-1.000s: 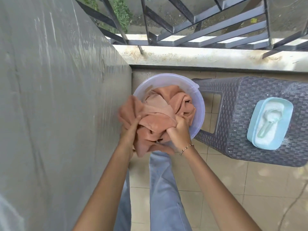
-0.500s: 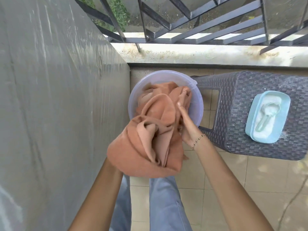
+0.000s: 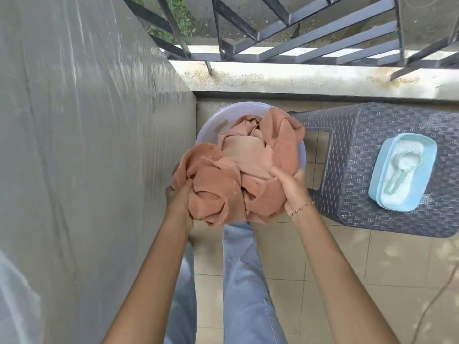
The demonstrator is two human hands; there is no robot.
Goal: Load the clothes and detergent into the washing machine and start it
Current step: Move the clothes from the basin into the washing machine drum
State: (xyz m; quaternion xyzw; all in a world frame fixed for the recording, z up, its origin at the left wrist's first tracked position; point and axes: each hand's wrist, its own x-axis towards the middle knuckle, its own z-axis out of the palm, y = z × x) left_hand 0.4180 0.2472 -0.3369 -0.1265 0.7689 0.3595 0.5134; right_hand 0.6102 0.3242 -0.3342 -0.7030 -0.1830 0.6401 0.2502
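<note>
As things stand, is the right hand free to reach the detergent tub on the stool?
Probably not yet: the right hand grips the orange clothes. Nothing blocks the open detergent tub itself.

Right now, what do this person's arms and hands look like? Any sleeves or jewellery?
Both forearms are bare, with no sleeves in view. The right hand has a thin beaded bracelet at the wrist, with small gold-toned and dark beads. The left hand shows no bracelet or watch, and no rings can be made out. Below the arms, light blue jeans show.
</note>
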